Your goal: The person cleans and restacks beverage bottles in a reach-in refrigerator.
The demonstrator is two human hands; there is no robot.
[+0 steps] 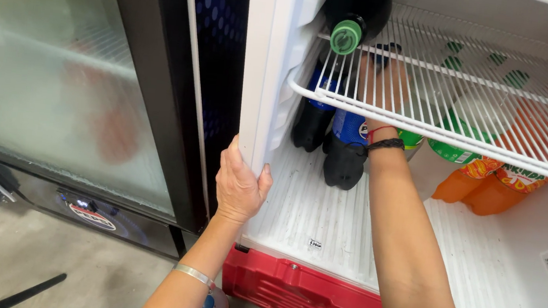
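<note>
Head view: left hand (241, 186) clamped the fridge frame (260, 71), right hand (382, 84) under the wire shelf (494, 123), seemingly closed on a dark cola bottle (345, 151) lying on the fridge floor (347, 230); seating it upright likely next.

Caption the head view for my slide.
Left hand grips fridge frame; right hand reaches under wire shelf.

Two orange plastic soda bottles (481, 186) lie beside a green bottle (456, 136); a red plastic crate (313, 297) sits below.
</note>
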